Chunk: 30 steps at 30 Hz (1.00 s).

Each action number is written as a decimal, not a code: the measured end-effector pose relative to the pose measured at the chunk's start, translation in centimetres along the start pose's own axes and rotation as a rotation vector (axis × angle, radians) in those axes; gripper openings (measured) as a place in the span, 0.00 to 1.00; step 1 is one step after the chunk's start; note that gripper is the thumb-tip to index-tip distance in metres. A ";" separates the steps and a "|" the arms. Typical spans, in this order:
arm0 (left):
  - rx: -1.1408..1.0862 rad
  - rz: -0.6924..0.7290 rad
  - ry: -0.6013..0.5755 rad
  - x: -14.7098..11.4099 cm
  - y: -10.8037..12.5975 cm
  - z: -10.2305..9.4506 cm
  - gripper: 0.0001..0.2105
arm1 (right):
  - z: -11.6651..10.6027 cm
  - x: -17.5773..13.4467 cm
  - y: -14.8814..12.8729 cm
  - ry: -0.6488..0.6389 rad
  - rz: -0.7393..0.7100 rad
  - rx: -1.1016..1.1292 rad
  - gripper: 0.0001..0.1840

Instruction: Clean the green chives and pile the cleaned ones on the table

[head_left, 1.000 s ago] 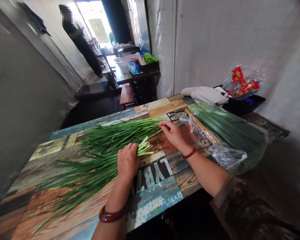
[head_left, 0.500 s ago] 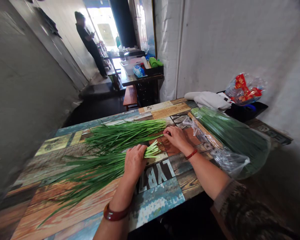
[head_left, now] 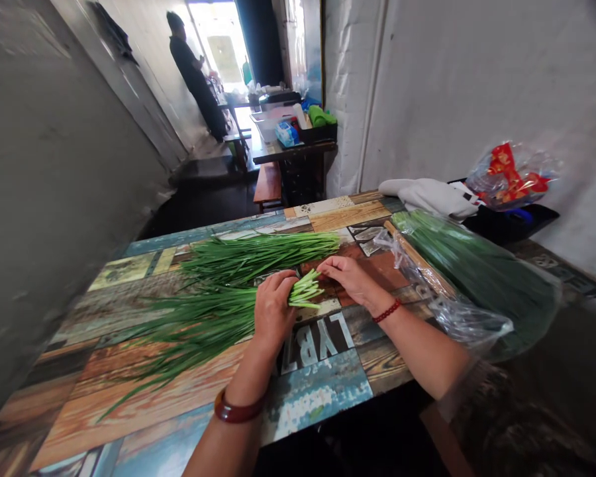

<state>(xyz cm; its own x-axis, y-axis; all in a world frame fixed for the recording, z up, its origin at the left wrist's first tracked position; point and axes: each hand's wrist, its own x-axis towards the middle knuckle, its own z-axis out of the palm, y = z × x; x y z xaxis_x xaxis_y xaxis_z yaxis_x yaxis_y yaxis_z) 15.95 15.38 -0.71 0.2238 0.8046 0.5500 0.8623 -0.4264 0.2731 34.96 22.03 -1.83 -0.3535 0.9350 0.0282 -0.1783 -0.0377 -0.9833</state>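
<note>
My left hand (head_left: 274,310) is wrapped round a bunch of garlic chives (head_left: 203,324) near its pale stem ends, which stick out to the right of my fingers. The long green leaves trail left across the table. My right hand (head_left: 350,281) is closed in a pinch at the upper tips of those stems, apparently on a single chive stalk; the fingertips partly hide it. Just beyond both hands lies a loose pile of chives (head_left: 263,255), its stem ends pointing right.
On the patterned table (head_left: 322,391), a clear plastic bag of chives (head_left: 467,265) lies at right beside a wooden stick (head_left: 422,262). Behind it are a whitish cloth (head_left: 430,197) and a red-printed plastic bag (head_left: 514,175). Farther back are a bench (head_left: 268,183), another table and a standing person (head_left: 193,73).
My right hand has moved slightly left, from the chive pile's edge to the bunch's stem tips. The stalk at its fingertips has left its place. My left hand keeps its hold.
</note>
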 end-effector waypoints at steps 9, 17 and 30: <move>0.075 -0.035 -0.234 0.0 -0.1 0.2 0.15 | 0.1 -0.3 -0.3 -0.107 0.013 0.020 0.20; 0.091 -0.101 -0.252 0.2 0.3 -0.4 0.11 | -0.1 -0.2 -0.7 0.068 -0.185 -0.040 0.19; -0.126 -0.172 -0.374 0.9 -0.4 -0.3 0.09 | 0.5 -0.3 -0.4 -0.121 -0.479 -0.534 0.07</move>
<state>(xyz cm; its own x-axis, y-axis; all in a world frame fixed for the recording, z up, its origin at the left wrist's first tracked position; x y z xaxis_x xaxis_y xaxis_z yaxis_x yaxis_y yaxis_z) 15.65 16.15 -0.08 0.2511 0.9528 0.1706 0.8444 -0.3018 0.4426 34.72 21.59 -1.37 -0.4536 0.7590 0.4670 0.1224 0.5721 -0.8110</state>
